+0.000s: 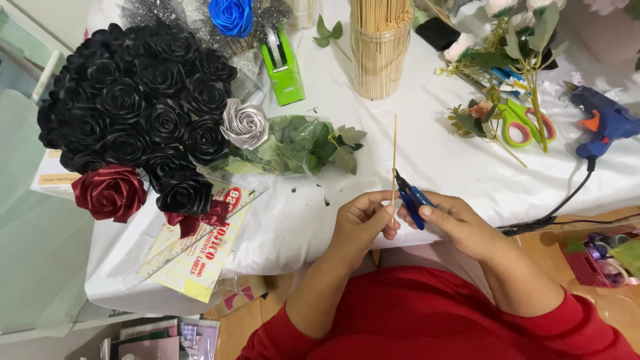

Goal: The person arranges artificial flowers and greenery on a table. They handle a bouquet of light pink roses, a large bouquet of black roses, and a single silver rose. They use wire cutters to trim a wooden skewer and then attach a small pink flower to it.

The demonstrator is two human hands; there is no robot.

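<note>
My left hand (365, 220) pinches the lower end of a thin wooden skewer (394, 150), which stands upright over the white table (427, 153). My right hand (450, 223) grips small blue-handled snips (409, 197); their black jaws sit against the skewer just above my left fingers. Both hands hover at the table's near edge, above my red sleeves.
A bouquet of black ribbon roses (137, 100) with a red rose (110, 192) and a silver rose (245, 123) fills the left. A jar of skewers (380, 50), a green tape dispenser (283, 63), a bag of leaves (293, 143), green scissors (523, 123) and a blue glue gun (603, 120) lie behind.
</note>
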